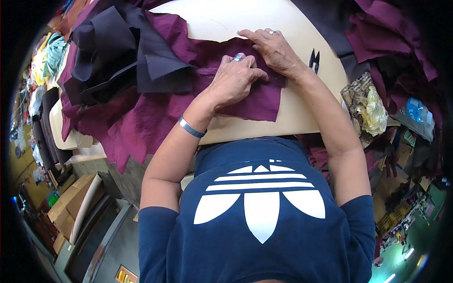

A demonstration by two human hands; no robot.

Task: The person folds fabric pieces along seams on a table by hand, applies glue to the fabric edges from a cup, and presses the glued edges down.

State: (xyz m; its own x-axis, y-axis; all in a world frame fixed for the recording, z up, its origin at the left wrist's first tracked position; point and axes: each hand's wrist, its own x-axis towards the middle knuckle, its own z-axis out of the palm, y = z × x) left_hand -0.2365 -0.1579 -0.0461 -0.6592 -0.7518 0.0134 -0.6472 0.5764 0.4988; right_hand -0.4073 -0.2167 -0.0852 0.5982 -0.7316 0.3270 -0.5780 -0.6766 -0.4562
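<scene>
A maroon cloth piece [264,101] lies on the pale tabletop under both hands. My left hand [238,80], with a ring and a metal wrist cuff, rests on it with fingers curled down onto the fabric; their tips are hidden. At the cloth's far right edge is my right hand [278,53], its fingers stretched leftward and the index finger reaching past the edge. Dark small thread snips [314,61] lie by my right wrist, apart from the hand. Left of my left hand, a crumpled heap of blackish cloth [111,52] sits over more maroon fabric [127,120].
On the right, a clump of yellowish clear plastic [373,111] sits beside a blue-labelled plastic packet [417,113]. More maroon cloth [384,30] is piled at the upper right. Cardboard boxes [71,203] stand below the table at the left. The table's front edge meets my body.
</scene>
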